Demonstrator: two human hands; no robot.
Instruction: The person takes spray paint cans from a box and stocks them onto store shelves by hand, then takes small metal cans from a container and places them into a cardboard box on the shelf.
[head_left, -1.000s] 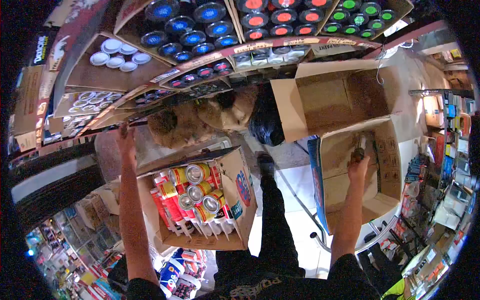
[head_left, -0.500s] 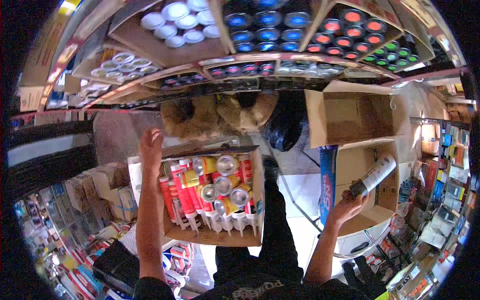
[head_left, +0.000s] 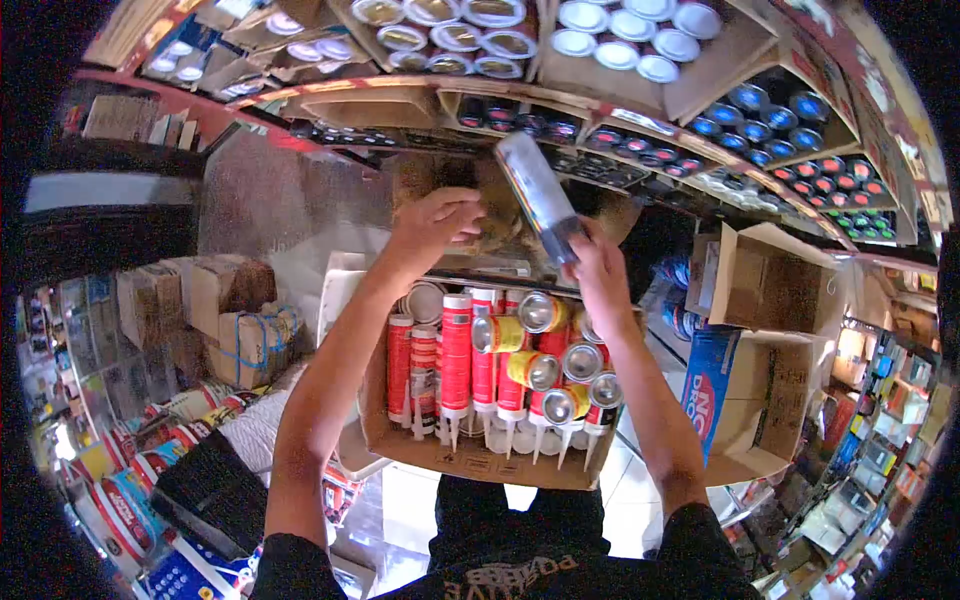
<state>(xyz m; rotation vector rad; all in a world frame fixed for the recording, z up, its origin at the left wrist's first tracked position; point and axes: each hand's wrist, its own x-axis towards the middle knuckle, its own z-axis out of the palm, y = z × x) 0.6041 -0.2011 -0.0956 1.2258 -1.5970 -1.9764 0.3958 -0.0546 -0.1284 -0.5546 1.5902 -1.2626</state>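
My right hand point(head_left: 597, 262) is closed round the dark end of a white spray can point(head_left: 537, 190), which tilts up to the left above the carton. To its left my left hand point(head_left: 440, 228) is raised with fingers slightly curled and apart, holding nothing. Below both hands stands an open cardboard carton point(head_left: 480, 468). Inside it are several red sealant tubes point(head_left: 456, 355) with white nozzles pointing down, and several small yellow cans point(head_left: 533, 370) with silver ends lying on them.
Overhead, shelf cartons hold cans with white lids point(head_left: 617, 54), blue lids point(head_left: 748, 97) and red lids point(head_left: 830, 165). Two open cartons point(head_left: 765, 275) stand at the right, one with a blue side. Stacked boxes point(head_left: 232, 290) and paint pails point(head_left: 125, 515) are at the left.
The view has turned left. My right hand has brought the spray can up out of the right carton and across, near my left hand above the carton of tubes.
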